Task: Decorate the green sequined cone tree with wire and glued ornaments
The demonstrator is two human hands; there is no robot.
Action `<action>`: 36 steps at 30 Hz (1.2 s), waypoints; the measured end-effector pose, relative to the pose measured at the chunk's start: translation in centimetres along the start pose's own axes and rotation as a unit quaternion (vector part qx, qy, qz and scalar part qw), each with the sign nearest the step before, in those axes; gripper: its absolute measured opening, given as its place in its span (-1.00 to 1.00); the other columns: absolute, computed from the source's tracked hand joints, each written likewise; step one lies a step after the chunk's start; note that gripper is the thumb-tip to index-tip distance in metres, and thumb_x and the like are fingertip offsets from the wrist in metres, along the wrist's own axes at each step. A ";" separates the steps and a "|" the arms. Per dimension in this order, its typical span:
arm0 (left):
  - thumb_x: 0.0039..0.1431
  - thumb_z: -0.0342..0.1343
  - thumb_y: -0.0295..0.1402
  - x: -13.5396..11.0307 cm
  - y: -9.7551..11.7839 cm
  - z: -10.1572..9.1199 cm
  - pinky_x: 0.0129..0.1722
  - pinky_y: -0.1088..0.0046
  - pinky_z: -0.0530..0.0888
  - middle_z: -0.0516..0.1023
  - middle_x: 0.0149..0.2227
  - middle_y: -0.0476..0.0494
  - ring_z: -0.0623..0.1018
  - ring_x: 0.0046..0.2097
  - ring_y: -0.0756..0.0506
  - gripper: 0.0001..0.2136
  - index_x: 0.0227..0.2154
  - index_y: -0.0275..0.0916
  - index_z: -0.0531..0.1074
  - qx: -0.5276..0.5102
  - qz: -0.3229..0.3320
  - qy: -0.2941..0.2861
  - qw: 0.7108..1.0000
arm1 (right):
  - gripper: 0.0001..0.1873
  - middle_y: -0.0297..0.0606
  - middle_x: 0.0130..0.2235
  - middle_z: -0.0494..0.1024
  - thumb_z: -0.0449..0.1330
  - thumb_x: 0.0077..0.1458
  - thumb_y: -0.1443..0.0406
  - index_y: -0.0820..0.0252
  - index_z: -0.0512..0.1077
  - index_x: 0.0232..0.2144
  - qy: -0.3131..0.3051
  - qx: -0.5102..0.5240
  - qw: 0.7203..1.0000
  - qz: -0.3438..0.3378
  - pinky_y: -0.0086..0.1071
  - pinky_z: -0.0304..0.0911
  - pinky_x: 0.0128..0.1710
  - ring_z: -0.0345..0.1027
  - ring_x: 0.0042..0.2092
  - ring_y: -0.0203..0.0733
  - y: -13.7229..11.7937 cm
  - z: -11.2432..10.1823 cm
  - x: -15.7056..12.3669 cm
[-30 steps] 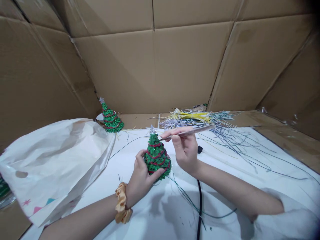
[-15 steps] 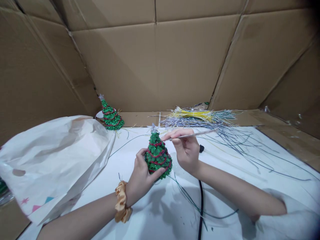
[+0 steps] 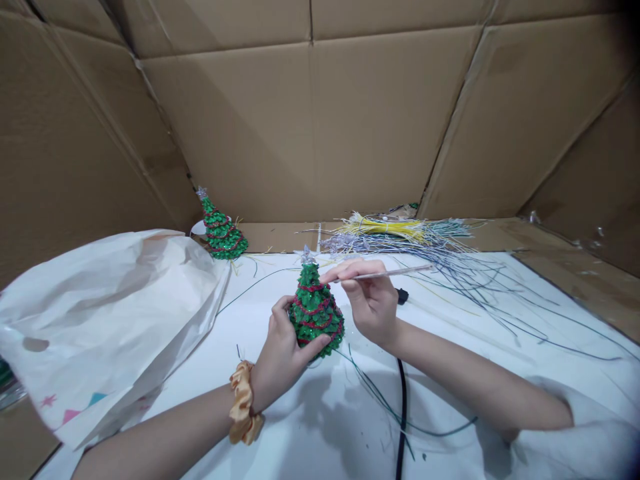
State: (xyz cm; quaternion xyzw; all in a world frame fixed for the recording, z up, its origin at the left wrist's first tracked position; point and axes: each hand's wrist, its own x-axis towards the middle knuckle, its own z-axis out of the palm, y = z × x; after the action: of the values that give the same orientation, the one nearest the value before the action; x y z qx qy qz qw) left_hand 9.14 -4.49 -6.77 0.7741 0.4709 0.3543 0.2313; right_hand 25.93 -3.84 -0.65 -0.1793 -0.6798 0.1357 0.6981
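A small green Christmas tree [image 3: 315,310] with red garland and a clear star on top stands upright on the white table. My left hand [image 3: 290,357] is wrapped round its lower left side, thumb across the front. An orange scrunchie [image 3: 245,403] circles that wrist. Between the thumb and fingers of my right hand [image 3: 373,300] is a thin, pale stick [image 3: 400,271], held like a pen. Its inner tip meets the tree's upper right side near the garland; the exact contact is hidden by my fingers.
White plastic bag [image 3: 115,313] covers the left side. A second decorated tree [image 3: 223,230] stands at the back left. Bundled yellow wires [image 3: 390,228] and loose dark wires [image 3: 480,287] lie at the back right. A black cable [image 3: 402,413] runs towards me. Cardboard walls [image 3: 320,127] enclose the table.
The stick's outer end has dipped slightly, and my right fingers have shifted a little to the left. The tree and my left hand stay in place.
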 end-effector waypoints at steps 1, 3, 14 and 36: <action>0.04 0.11 -0.10 0.0 0.0 0.0 0.04 0.06 0.28 0.09 0.03 -0.29 0.24 0.09 -0.27 -0.37 0.03 -0.21 -0.12 -0.001 0.001 -0.001 1.000 | -0.82 -0.31 -0.32 0.51 0.01 0.17 0.42 0.06 0.28 -0.21 -0.004 0.000 1.000 -0.004 -0.18 0.37 -0.24 0.43 -0.23 -0.21 0.0 0.0 0.0; 0.04 0.11 -0.10 0.0 0.1 0.0 0.03 0.06 0.29 0.09 0.03 -0.29 0.24 0.09 -0.27 -0.37 0.03 -0.21 -0.12 -0.003 0.001 -0.003 1.000 | -0.80 -0.30 -0.31 0.51 0.00 0.17 0.43 0.06 0.29 -0.20 -0.011 -0.003 1.000 -0.017 -0.19 0.36 -0.23 0.43 -0.22 -0.22 0.1 0.0 0.0; 0.04 0.11 -0.09 0.0 0.2 -0.1 0.07 0.08 0.25 0.08 0.05 -0.30 0.21 0.12 -0.25 -0.36 0.03 -0.20 -0.13 -0.008 0.000 -0.010 1.000 | -0.72 -0.25 -0.27 0.54 0.03 0.12 0.48 0.07 0.28 -0.15 -0.045 -0.056 0.993 -0.089 -0.21 0.35 -0.22 0.42 -0.17 -0.20 0.3 -0.4 -0.3; 0.04 0.11 -0.10 0.1 0.3 -0.1 0.04 0.09 0.28 0.09 0.04 -0.30 0.24 0.10 -0.25 -0.37 0.02 -0.20 -0.13 -0.017 -0.005 -0.010 1.000 | -0.89 -0.26 -0.33 0.44 0.04 0.16 0.40 0.15 0.35 -0.32 -0.035 -0.137 0.989 0.047 -0.36 0.35 -0.28 0.38 -0.28 -0.28 -2.3 0.4 1.2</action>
State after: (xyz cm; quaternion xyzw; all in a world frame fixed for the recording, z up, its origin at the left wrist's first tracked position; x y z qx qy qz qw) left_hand 9.25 -4.53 -6.48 0.7715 0.4662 0.3533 0.2504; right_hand 25.49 -5.40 1.40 -0.3005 -0.7066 0.0802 0.6356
